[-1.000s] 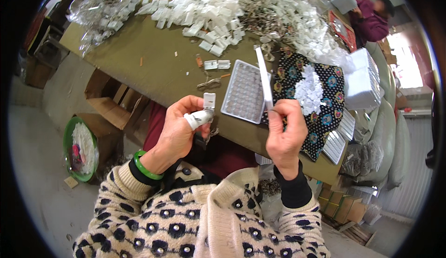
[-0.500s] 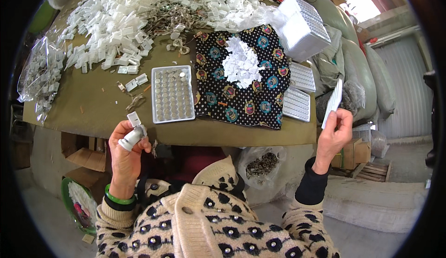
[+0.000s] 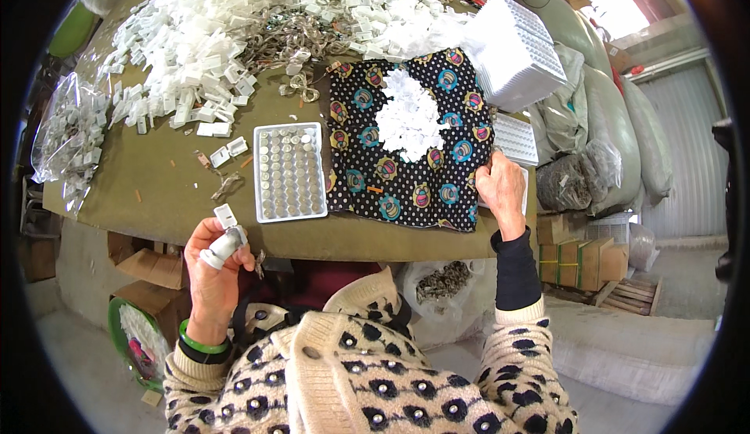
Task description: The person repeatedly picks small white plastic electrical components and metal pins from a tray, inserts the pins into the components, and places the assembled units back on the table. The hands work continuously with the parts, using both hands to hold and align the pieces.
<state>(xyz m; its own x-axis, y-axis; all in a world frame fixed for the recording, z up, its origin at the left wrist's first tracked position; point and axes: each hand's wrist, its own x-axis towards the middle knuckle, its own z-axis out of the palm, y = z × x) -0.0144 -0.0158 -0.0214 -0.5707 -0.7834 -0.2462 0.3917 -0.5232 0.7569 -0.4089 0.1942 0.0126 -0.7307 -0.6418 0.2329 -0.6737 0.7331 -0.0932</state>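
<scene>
My left hand (image 3: 211, 270) is raised at the table's front edge, fingers closed round a small white plastic case (image 3: 225, 216) with its flap up. A whitish rounded piece (image 3: 222, 251) sits just below, against my fingers. On the right, my right hand (image 3: 504, 188) is down with curled fingers at the edge of a black dotted cloth (image 3: 359, 192). It covers most of a white tray there, and its fingertips are hidden. Between my hands lies a white tray of round silvery discs (image 3: 291, 172). White flat pieces (image 3: 408, 117) are heaped on the cloth.
A large heap of whitish plastic cases (image 3: 203, 43) and tangled metallic parts (image 3: 293, 35) fill the table's back. A tall stack of white trays (image 3: 519, 55) stands at back right, another white tray (image 3: 516, 139) before it. A clear bag (image 3: 70, 133) lies at left.
My right hand has moved left and down onto the table beside the cloth. The white tray it held upright no longer shows in it. My left hand keeps the case, slightly lower.
</scene>
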